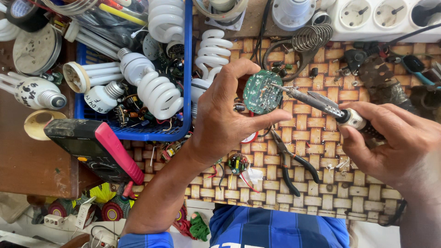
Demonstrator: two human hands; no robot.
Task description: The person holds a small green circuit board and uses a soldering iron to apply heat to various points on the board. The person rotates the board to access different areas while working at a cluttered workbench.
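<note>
A brown wooden bench point(32, 160) carries a woven bamboo-pattern mat point(353, 183) across the centre and right of the frame. On the mat lie black-handled pliers point(294, 160) at centre and a small loose circuit board point(237, 163) beside them. A blue plastic basket point(138, 133) of white spiral lamps sits upper left, a red-edged black multimeter point(96, 149) below it, and a white socket strip point(381, 18) upper right.
</note>
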